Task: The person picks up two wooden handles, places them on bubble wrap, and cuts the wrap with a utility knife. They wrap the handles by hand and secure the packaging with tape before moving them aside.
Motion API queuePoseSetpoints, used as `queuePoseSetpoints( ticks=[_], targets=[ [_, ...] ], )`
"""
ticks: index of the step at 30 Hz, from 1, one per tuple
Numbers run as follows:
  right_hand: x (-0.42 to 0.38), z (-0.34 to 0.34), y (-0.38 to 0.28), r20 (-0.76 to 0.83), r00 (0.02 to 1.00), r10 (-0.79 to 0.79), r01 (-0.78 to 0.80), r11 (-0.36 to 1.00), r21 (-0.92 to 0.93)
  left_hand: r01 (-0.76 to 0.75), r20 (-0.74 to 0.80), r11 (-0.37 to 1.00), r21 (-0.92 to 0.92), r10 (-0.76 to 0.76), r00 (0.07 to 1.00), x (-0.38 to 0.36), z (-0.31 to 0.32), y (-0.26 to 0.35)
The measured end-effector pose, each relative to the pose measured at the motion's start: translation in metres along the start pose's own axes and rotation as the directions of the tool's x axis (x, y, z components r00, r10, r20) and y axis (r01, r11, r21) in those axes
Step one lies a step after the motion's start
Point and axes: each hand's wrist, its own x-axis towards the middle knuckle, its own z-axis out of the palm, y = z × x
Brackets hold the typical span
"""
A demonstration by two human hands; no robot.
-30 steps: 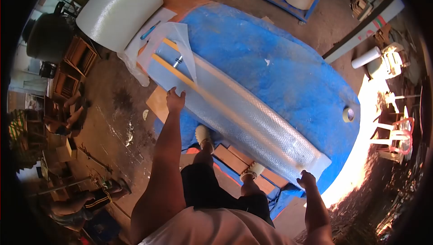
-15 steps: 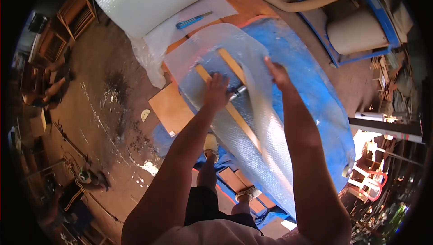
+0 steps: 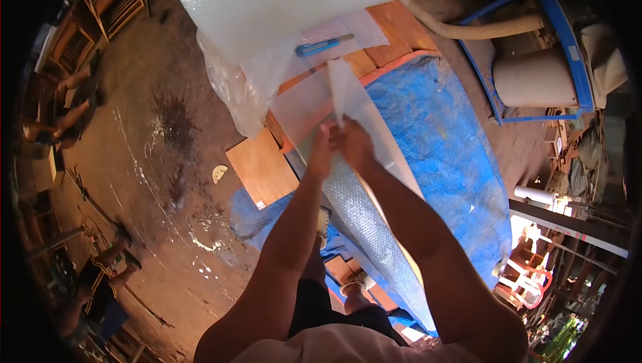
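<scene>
A long sheet of bubble wrap (image 3: 354, 216) lies on the blue tarp, its right side folded over toward the left. My right hand (image 3: 354, 142) grips the folded edge, and a pointed flap of the wrap stands up just beyond its fingers. Right beside it, my left hand (image 3: 322, 149) is closed at the same edge, with its fingertips partly hidden. The wooden strips seen before are mostly covered; a thin yellowish edge shows along the fold. Past both hands, a blue utility knife (image 3: 324, 45) rests on a piece of bubble wrap.
A big roll of bubble wrap (image 3: 287, 2) takes up the far end. The blue tarp (image 3: 435, 142) spreads to the right. A wooden board (image 3: 263, 168) lies at the left. Beyond are a blue metal frame (image 3: 568, 49), a ribbed hose (image 3: 481, 29) and people at the left.
My right hand has brought the right side of the bubble wrap leftward over the wooden strips. My left hand has moved off the strips and closed near the right one.
</scene>
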Motion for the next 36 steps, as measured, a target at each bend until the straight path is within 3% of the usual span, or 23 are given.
queuePoseSetpoints(
  ticks=[1, 2, 4, 6, 7, 8, 9, 11, 15, 18, 20, 21, 23, 27, 30, 31, 33, 35, 36],
  targets=[
    [-0.022, 0.013, -0.014, 0.1, 0.925, -0.368, 0.322, 0.613, -0.721, -0.097, -0.009, 0.949, 0.299, 0.104, 0.995, 0.007, -0.004, 0.009],
    [-0.026, 0.024, -0.007, 0.113, 0.93, -0.35, 0.321, 0.622, -0.714, -0.176, 0.016, 0.802, 0.571, 0.204, 0.979, 0.013, -0.004, 0.014],
    [-0.034, 0.031, 0.001, 0.117, 0.937, -0.329, 0.312, 0.641, -0.702, -0.229, 0.056, 0.737, 0.636, 0.252, 0.966, 0.017, 0.003, 0.019],
    [-0.045, 0.029, 0.007, 0.042, 0.978, -0.204, 0.19, 0.79, -0.583, -0.277, 0.101, 0.665, 0.693, 0.292, 0.951, 0.022, 0.005, 0.021],
    [-0.054, 0.023, 0.011, 0.031, 0.98, -0.198, 0.179, 0.795, -0.579, -0.239, 0.073, 0.534, 0.811, 0.313, 0.947, 0.026, 0.001, 0.022],
    [-0.067, 0.013, 0.016, 0.104, 0.946, -0.308, 0.313, 0.776, -0.548, -0.189, 0.051, 0.388, 0.902, 0.338, 0.94, 0.03, -0.004, 0.024],
    [-0.08, 0.002, 0.02, 0.17, 0.893, -0.416, 0.441, 0.741, -0.506, -0.185, 0.055, 0.384, 0.905, 0.325, 0.944, 0.042, -0.017, 0.022],
    [-0.122, -0.028, 0.031, 0.137, 0.881, -0.453, 0.409, 0.584, -0.701, -0.217, 0.056, 0.507, 0.834, 0.314, 0.948, 0.068, -0.054, 0.016],
    [-0.23, -0.094, 0.089, -0.11, 0.951, -0.29, 0.082, 0.576, -0.814, -0.256, 0.14, 0.329, 0.909, 0.339, 0.93, 0.076, -0.062, 0.014],
    [-0.311, -0.135, 0.143, -0.197, 0.977, -0.078, -0.14, 0.458, -0.878, -0.214, 0.051, 0.394, 0.894, 0.385, 0.922, 0.057, -0.041, 0.008],
    [-0.353, -0.149, 0.178, -0.224, 0.975, -0.011, -0.197, 0.436, -0.878, -0.157, -0.134, 0.64, 0.752, 0.382, 0.914, 0.034, -0.034, -0.006],
    [-0.364, -0.15, 0.187, -0.247, 0.969, -0.005, -0.218, 0.457, -0.863, -0.15, -0.117, 0.625, 0.766, 0.365, 0.923, 0.018, -0.026, -0.018],
    [-0.382, -0.155, 0.201, -0.208, 0.977, -0.034, -0.169, 0.461, -0.871, 0.039, -0.251, 0.658, 0.752, 0.231, 0.94, -0.022, -0.009, -0.051],
    [-0.387, -0.153, 0.206, -0.26, 0.961, -0.094, -0.166, 0.556, -0.814, 0.224, -0.242, 0.621, 0.751, -0.056, 0.969, -0.102, -0.016, -0.137],
    [-0.397, -0.166, 0.212, -0.234, 0.945, -0.227, -0.05, 0.609, -0.792, 0.285, -0.182, 0.624, 0.728, -0.225, 0.957, -0.159, -0.03, -0.205],
    [-0.403, -0.173, 0.211, -0.222, 0.937, -0.268, -0.001, 0.635, -0.772, 0.28, -0.121, 0.58, 0.765, -0.299, 0.947, -0.176, -0.038, -0.227],
    [-0.417, -0.193, 0.217, -0.285, 0.915, -0.285, -0.053, 0.616, -0.786, 0.267, -0.056, 0.532, 0.804, -0.38, 0.923, -0.202, -0.042, -0.266],
    [-0.435, -0.226, 0.214, -0.374, 0.863, -0.341, -0.101, 0.608, -0.788, 0.506, -0.168, 0.563, 0.653, -0.544, 0.822, -0.23, -0.036, -0.299],
    [-0.442, -0.244, 0.217, -0.407, 0.838, -0.365, -0.128, 0.593, -0.795, 0.5, -0.189, 0.557, 0.663, -0.522, 0.832, -0.244, -0.032, -0.316]
  ],
)
